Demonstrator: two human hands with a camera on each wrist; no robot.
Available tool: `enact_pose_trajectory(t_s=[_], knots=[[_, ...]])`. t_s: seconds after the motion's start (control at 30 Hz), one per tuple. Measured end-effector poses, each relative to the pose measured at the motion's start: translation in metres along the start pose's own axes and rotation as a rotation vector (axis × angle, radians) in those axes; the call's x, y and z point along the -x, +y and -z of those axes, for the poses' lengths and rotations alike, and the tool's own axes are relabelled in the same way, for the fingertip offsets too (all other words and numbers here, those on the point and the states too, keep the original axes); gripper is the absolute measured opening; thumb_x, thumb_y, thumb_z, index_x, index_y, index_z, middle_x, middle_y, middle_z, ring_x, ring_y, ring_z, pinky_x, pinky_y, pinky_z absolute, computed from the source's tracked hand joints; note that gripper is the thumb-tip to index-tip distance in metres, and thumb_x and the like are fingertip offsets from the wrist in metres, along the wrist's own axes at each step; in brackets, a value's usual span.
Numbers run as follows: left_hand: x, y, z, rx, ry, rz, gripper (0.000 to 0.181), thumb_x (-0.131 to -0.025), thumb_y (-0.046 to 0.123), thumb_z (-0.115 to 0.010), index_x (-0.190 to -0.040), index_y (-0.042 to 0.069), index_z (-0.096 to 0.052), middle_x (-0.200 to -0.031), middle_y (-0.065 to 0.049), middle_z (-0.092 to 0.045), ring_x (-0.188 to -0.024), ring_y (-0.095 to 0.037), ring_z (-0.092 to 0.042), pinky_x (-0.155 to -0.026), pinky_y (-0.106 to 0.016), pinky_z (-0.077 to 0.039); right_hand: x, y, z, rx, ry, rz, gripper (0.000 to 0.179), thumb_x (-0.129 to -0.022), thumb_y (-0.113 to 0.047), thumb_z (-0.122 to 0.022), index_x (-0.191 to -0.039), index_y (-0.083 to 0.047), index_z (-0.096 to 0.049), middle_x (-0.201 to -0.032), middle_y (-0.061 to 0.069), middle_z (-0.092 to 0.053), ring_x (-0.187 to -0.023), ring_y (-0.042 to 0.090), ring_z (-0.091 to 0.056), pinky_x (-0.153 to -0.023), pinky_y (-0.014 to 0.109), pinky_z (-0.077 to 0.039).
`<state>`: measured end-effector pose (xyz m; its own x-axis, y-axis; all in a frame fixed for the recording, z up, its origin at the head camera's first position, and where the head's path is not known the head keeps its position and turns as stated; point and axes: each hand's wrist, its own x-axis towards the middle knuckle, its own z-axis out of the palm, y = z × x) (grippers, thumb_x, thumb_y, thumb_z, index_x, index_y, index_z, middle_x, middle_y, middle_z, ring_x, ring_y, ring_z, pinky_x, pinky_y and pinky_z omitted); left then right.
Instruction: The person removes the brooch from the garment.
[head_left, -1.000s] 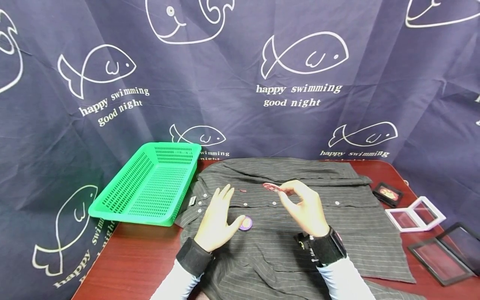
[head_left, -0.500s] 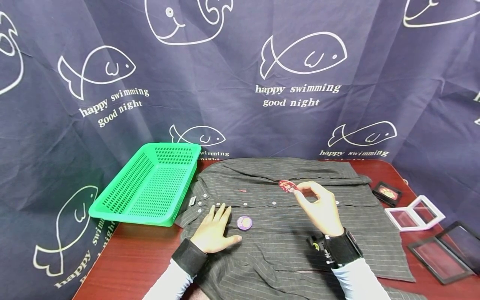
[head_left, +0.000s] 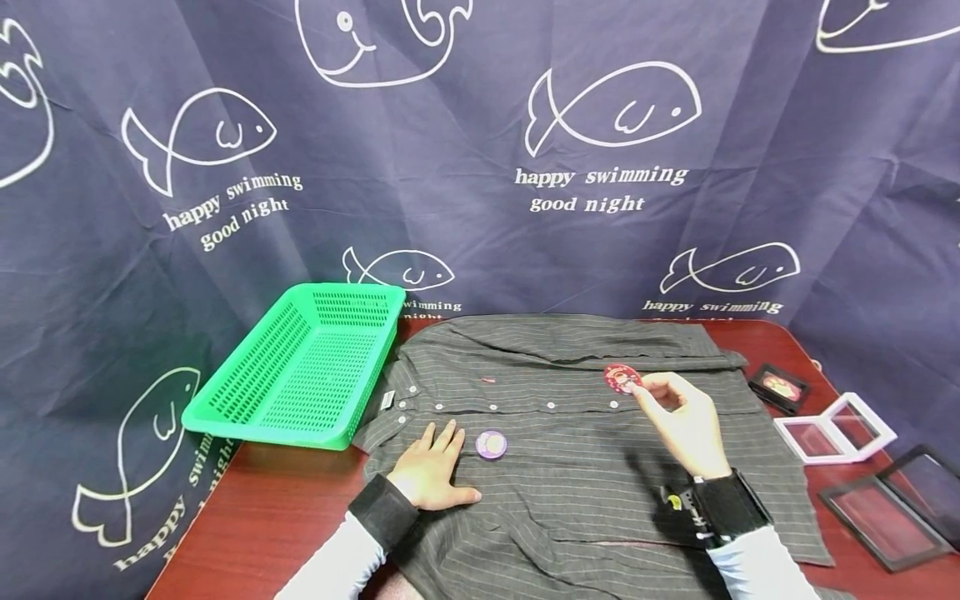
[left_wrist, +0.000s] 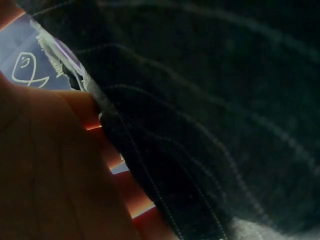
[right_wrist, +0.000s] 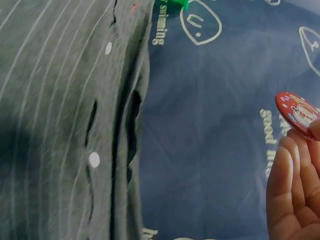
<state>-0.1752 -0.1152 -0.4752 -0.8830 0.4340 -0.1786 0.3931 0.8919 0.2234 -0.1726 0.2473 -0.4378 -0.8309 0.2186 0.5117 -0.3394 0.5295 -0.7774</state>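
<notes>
Between thumb and fingertips, my right hand (head_left: 686,421) pinches a round red badge (head_left: 622,379) with a cartoon print, held above the shirt. The right wrist view shows the same badge (right_wrist: 297,111) tilted, its printed face partly visible. A dark grey pinstriped shirt (head_left: 570,483) with white buttons lies spread on the table. My left hand (head_left: 432,468) rests flat on it near the collar, fingers spread. Just right of that hand, a round purple badge (head_left: 491,444) sits on the shirt. Dark striped cloth (left_wrist: 200,115) fills most of the left wrist view, beside the palm.
A green plastic basket (head_left: 347,429) stands at the table's left. Along the right edge lie a small black case (head_left: 778,388), an open white frame (head_left: 806,440) and an open black frame (head_left: 847,517). A fish-print curtain (head_left: 480,158) hangs behind the table (head_left: 258,508).
My right hand has moved rightward with the red badge, turning its printed face more toward the head camera. The left hand has come down and back onto the shirt, uncovering the purple badge.
</notes>
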Motion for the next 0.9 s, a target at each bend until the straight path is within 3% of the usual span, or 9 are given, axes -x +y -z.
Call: enact_pose_trajectory(t_s=[0.23,0.33,0.53,0.73,0.9], knots=[[-0.002,0.000,-0.005,0.003,0.004,0.009,0.098,-0.076,0.064,-0.068,-0.149,0.005,-0.038,-0.159,-0.014,-0.032,-0.144,-0.047,-0.027,-0.110,-0.057,-0.035,-0.007,0.025,0.023,-0.049,0.029,-0.131,0.011,-0.087,0.000,-0.069,-0.095,0.007,-0.066,-0.068,-0.027,-0.061,-0.060,-0.010,-0.059,-0.057,0.009,-0.047],[-0.002,0.000,-0.005,0.003,0.013,0.007,0.098,-0.076,0.063,-0.068,-0.149,0.004,-0.039,-0.158,-0.014,-0.033,-0.144,-0.047,-0.028,-0.110,-0.057,-0.035,-0.011,0.033,0.034,-0.164,0.063,-0.209,0.003,-0.089,0.001,-0.065,-0.092,0.002,-0.066,-0.068,-0.024,-0.066,-0.059,-0.007,-0.064,-0.059,0.010,-0.050],[-0.002,0.000,-0.003,-0.002,0.019,0.000,0.098,-0.076,0.063,-0.069,-0.148,0.004,-0.040,-0.157,-0.016,-0.034,-0.143,-0.048,-0.029,-0.109,-0.058,-0.036,-0.014,0.050,0.054,-0.488,0.215,-0.324,0.021,-0.089,0.008,-0.061,-0.083,-0.011,-0.067,-0.064,-0.009,-0.070,-0.056,0.001,-0.068,-0.057,0.015,-0.054],[-0.001,0.001,-0.003,-0.001,0.019,0.002,0.098,-0.075,0.062,-0.069,-0.148,0.003,-0.040,-0.157,-0.016,-0.035,-0.143,-0.048,-0.030,-0.109,-0.058,-0.036,-0.013,0.070,0.078,-0.587,0.367,-0.451,0.023,-0.088,0.010,-0.060,-0.078,-0.009,-0.068,-0.064,-0.005,-0.069,-0.052,0.005,-0.068,-0.052,0.017,-0.054],[-0.002,0.001,-0.004,-0.006,0.017,0.006,0.098,-0.075,0.063,-0.070,-0.148,0.004,-0.040,-0.157,-0.015,-0.035,-0.143,-0.047,-0.030,-0.109,-0.057,-0.036,-0.008,0.085,0.100,-0.624,0.425,-0.583,0.022,-0.088,0.006,-0.062,-0.077,-0.011,-0.069,-0.060,-0.003,-0.070,-0.050,0.006,-0.067,-0.050,0.018,-0.054]])
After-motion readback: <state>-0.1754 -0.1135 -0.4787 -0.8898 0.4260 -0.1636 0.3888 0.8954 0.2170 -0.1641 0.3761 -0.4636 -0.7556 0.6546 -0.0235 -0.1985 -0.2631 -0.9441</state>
